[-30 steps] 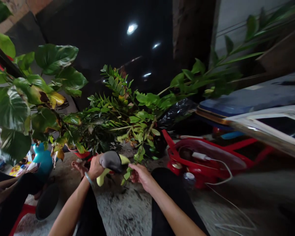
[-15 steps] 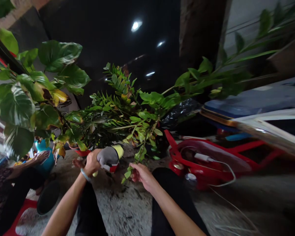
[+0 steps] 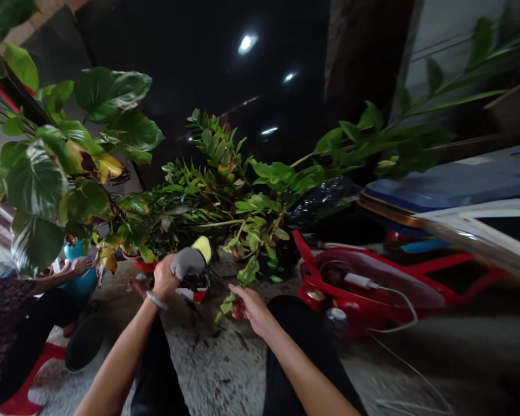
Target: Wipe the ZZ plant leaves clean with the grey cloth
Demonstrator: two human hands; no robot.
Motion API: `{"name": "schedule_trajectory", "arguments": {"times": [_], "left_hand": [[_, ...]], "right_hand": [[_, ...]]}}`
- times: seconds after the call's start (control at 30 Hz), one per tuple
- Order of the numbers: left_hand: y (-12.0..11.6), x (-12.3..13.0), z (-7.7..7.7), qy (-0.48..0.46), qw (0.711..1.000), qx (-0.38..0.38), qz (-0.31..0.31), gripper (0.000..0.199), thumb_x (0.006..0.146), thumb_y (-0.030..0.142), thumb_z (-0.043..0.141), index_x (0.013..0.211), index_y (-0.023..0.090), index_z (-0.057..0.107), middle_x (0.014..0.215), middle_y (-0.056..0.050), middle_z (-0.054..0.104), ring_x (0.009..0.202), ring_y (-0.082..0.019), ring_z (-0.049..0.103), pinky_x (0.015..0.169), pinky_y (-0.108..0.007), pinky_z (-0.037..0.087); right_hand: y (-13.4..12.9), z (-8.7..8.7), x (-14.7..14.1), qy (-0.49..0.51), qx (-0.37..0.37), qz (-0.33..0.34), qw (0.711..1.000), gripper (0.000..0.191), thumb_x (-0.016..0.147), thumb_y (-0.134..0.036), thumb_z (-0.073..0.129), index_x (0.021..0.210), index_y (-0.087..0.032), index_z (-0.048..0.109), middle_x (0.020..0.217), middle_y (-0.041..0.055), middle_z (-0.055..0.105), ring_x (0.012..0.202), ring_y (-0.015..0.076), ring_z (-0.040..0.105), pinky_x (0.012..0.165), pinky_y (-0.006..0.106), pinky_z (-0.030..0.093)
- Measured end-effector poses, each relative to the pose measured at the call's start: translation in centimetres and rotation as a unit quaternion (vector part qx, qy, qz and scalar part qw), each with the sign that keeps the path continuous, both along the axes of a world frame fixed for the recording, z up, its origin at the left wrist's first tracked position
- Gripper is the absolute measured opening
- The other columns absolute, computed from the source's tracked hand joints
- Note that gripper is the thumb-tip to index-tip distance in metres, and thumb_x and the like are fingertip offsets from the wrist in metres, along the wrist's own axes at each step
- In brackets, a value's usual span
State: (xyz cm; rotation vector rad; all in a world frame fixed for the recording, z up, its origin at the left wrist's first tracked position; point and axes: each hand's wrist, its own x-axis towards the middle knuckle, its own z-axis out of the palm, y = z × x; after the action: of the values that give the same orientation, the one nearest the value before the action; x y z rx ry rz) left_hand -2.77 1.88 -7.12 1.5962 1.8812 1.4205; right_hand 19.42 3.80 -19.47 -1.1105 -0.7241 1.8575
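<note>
My left hand [image 3: 165, 276], with a light bracelet at the wrist, is closed round a grey tool with a yellow end [image 3: 188, 262]; I cannot make out its exact kind. The yellow end points up and to the right, towards the potted plants. My right hand [image 3: 249, 305] pinches a leafy green stem [image 3: 252, 268] that droops from the plant [image 3: 260, 216] behind it. A few leaves stick out below the fingertips. Under the tool stands a small red-and-white container [image 3: 198, 293], partly hidden.
Large-leaved foliage [image 3: 37, 179] hangs at the left, with some yellowed leaves. A co-worker's arm [image 3: 54, 280] reaches towards a teal container [image 3: 80, 283] near a black bucket [image 3: 85, 342]. On the right are a red chair [image 3: 329, 277] with a white charger [image 3: 359, 281] and trailing cable.
My left hand has raised and tilted the grey tool, its yellow end shifting slightly left and up. My right hand stays nearly still with the stem. The view has shifted a little.
</note>
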Motion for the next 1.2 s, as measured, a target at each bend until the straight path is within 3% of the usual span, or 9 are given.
{"name": "schedule_trajectory", "arguments": {"times": [0.1, 0.27, 0.37, 0.53, 0.67, 0.83, 0.97, 1.1, 1.2], "left_hand": [[-2.3, 0.0, -1.6, -0.038, 0.998, -0.039, -0.025, 0.025, 0.050, 0.010, 0.073, 0.072, 0.023, 0.075, 0.073, 0.000, 0.075, 0.073, -0.022, 0.069, 0.076, -0.031, 0.053], [-3.6, -0.7, 0.2, -0.161, 0.987, 0.020, -0.002, 0.030, 0.050, 0.017, 0.082, 0.078, 0.024, 0.075, 0.081, 0.000, 0.079, 0.080, -0.023, 0.072, 0.080, -0.032, 0.057], [-3.6, 0.1, 0.0, -0.344, 0.937, 0.030, 0.053, 0.037, 0.051, 0.020, 0.084, 0.087, 0.021, 0.072, 0.087, -0.004, 0.079, 0.086, -0.025, 0.074, 0.085, -0.036, 0.058], [-4.3, 2.5, -3.4, -0.514, 0.854, -0.040, 0.068, 0.032, 0.052, 0.019, 0.080, 0.082, 0.020, 0.069, 0.080, -0.005, 0.077, 0.082, -0.026, 0.076, 0.080, -0.037, 0.062], [-4.3, 4.6, -5.2, -0.520, 0.852, -0.006, 0.057, 0.035, 0.053, 0.017, 0.081, 0.086, 0.023, 0.067, 0.084, -0.003, 0.078, 0.088, -0.024, 0.077, 0.086, -0.036, 0.061], [-4.1, 6.9, -5.9, -0.480, 0.877, 0.009, 0.038, 0.046, 0.053, 0.021, 0.083, 0.095, 0.023, 0.067, 0.093, -0.004, 0.079, 0.096, -0.025, 0.075, 0.089, -0.037, 0.059], [-4.6, 7.8, -6.3, -0.453, 0.890, -0.018, 0.038, 0.051, 0.052, 0.023, 0.086, 0.100, 0.020, 0.066, 0.095, -0.007, 0.078, 0.099, -0.027, 0.074, 0.091, -0.039, 0.058], [-5.3, 8.0, -6.3, -0.473, 0.879, -0.057, 0.027, 0.057, 0.050, 0.019, 0.087, 0.103, 0.017, 0.065, 0.090, -0.007, 0.078, 0.089, -0.026, 0.075, 0.087, -0.039, 0.059], [-5.5, 8.2, -6.4, -0.503, 0.860, -0.081, 0.018, 0.055, 0.050, 0.017, 0.087, 0.101, 0.018, 0.066, 0.089, -0.005, 0.078, 0.085, -0.025, 0.075, 0.083, -0.035, 0.060]], "right_hand": [[0.1, -0.2, 0.3, -0.033, -0.002, 0.001, 0.999, 0.022, 0.079, -0.028, 0.070, 0.064, -0.019, 0.057, 0.047, -0.0018, 0.060, 0.036, 0.0111, 0.054, 0.035, 0.020, 0.043], [0.3, -0.1, 0.7, -0.037, 0.011, -0.009, 0.999, 0.015, 0.077, -0.025, 0.069, 0.068, -0.017, 0.060, 0.053, -0.0014, 0.063, 0.039, 0.0101, 0.056, 0.036, 0.019, 0.043], [0.1, 0.2, 0.7, -0.015, 0.018, 0.001, 1.000, 0.013, 0.075, -0.024, 0.069, 0.067, -0.017, 0.061, 0.060, 0.0020, 0.069, 0.045, 0.0104, 0.060, 0.039, 0.018, 0.045], [-0.4, 1.2, 1.2, 0.060, 0.001, 0.062, 0.996, 0.011, 0.073, -0.023, 0.068, 0.082, -0.017, 0.067, 0.060, 0.0011, 0.069, 0.046, 0.0142, 0.062, 0.040, 0.022, 0.047], [-0.6, 1.7, 1.6, 0.092, -0.005, 0.136, 0.986, 0.035, 0.077, -0.022, 0.064, 0.110, -0.015, 0.068, 0.064, 0.0036, 0.073, 0.053, 0.0174, 0.068, 0.044, 0.022, 0.048], [-0.6, 1.2, 1.2, 0.077, -0.007, 0.172, 0.982, 0.018, 0.075, -0.026, 0.065, 0.089, -0.015, 0.069, 0.065, 0.0065, 0.076, 0.054, 0.0192, 0.070, 0.048, 0.025, 0.052], [-0.4, 0.2, 0.5, 0.050, 0.011, 0.138, 0.989, 0.011, 0.067, -0.024, 0.069, 0.075, -0.018, 0.066, 0.065, 0.0058, 0.076, 0.055, 0.0197, 0.070, 0.048, 0.025, 0.051], [-0.2, -0.7, 0.0, 0.019, 0.031, 0.055, 0.998, 0.014, 0.061, -0.021, 0.073, 0.073, -0.020, 0.066, 0.062, 0.0037, 0.075, 0.057, 0.0222, 0.070, 0.050, 0.028, 0.052], [-0.3, -0.6, -0.3, 0.027, 0.065, 0.013, 0.997, 0.018, 0.063, -0.027, 0.076, 0.078, -0.022, 0.069, 0.071, 0.0053, 0.077, 0.073, 0.0266, 0.074, 0.061, 0.033, 0.056]]}}
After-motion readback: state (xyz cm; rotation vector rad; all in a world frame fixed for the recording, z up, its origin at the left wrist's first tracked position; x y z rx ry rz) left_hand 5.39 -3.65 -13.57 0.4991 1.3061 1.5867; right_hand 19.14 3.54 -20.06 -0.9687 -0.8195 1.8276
